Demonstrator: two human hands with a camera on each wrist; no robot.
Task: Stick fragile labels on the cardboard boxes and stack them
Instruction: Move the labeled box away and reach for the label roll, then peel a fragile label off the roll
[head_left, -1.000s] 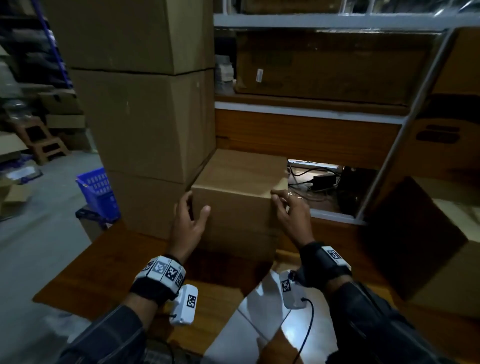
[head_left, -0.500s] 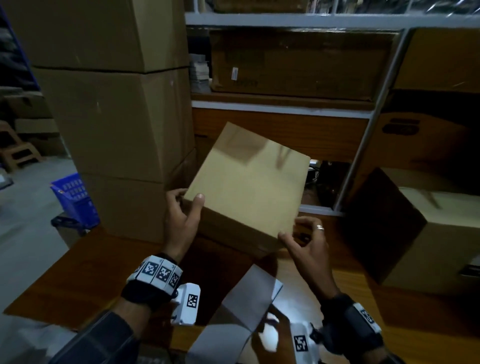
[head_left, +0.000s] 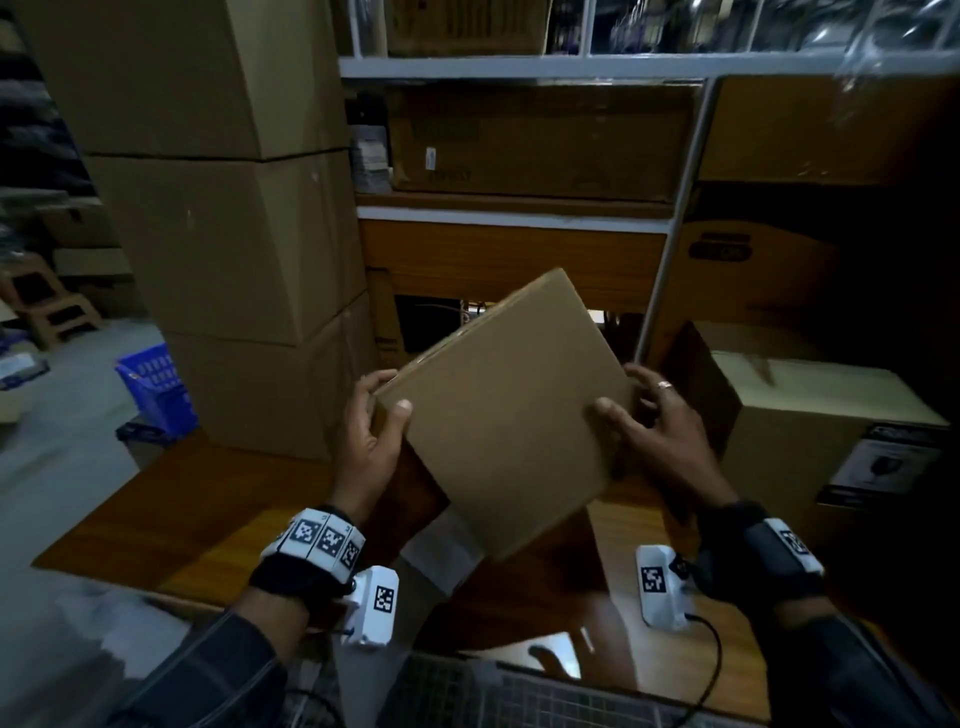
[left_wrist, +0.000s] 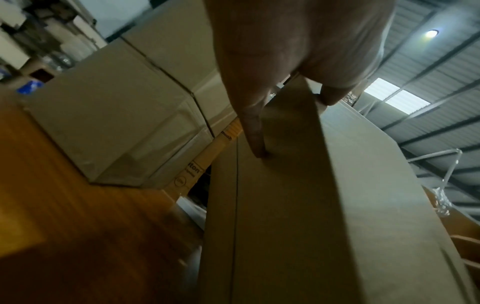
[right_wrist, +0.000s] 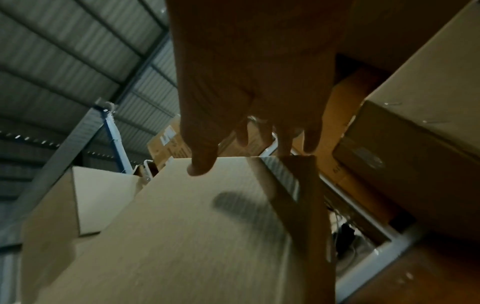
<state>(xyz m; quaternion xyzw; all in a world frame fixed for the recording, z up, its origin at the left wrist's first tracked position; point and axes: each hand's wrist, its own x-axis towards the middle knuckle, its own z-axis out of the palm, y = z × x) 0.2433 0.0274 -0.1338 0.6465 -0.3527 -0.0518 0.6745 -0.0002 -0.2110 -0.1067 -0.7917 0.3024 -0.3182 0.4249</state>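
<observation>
Plain brown cardboard box (head_left: 511, 415), blue basket (head_left: 158, 384), seemingly orange-brown wooden table (head_left: 156, 514).

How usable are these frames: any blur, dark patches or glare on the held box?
Head view: dim, lower edge smeared, cardboard box fairly sharp, no glare. Left wrist view: table blurred, left hand close and soft. Right wrist view: right hand nearly silhouetted, thumb shadow on the box face.

Barely any legible text. On a yellow-and-white carton edge (left_wrist: 193, 167) at about 9 o'clock from the held box in the left wrist view: the letters "lton" and a small circled mark. White labels on shelf cartons (head_left: 430, 157) and a dark printed panel (head_left: 878, 467) on the 3 o'clock box: too blurred to read.
</observation>
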